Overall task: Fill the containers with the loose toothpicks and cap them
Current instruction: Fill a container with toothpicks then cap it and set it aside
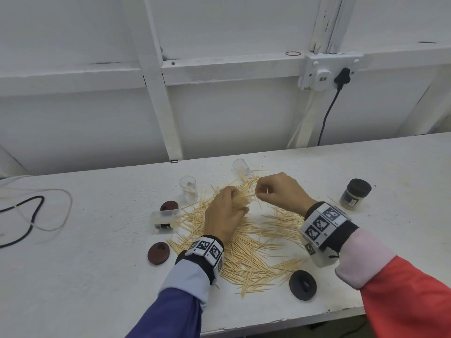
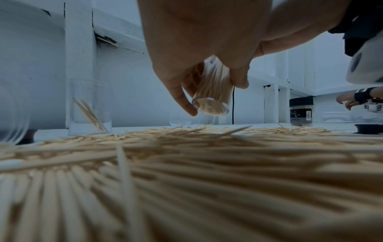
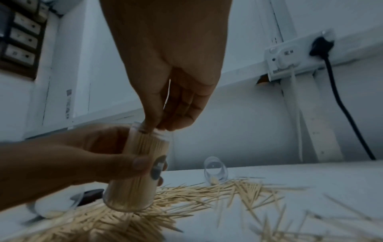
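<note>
— Pale wood everywhere: we see loose toothpicks spread across the middle of the white desk. How many containers do we count?

— Five. Our left hand curls round a clear held container, packed with toothpicks and lifted just above the pile. One upright empty container stands at the far left of the pile, one tipped container lies at the far edge, one labelled container lies on its side to the left, and a capped container stands well apart on the right.

— And loose caps?

— Three: two dark red caps on the left, one black cap near right.

— The right hand?

— Its fingertips are pinched together at the held container's mouth; whether they grip a toothpick, we cannot tell.

— The room?

— White panelled wall, a socket with a black plug and cable.

— What differs between views?

— Only the left wrist view shows the held container's base; only the right wrist view shows its dark label.
</note>
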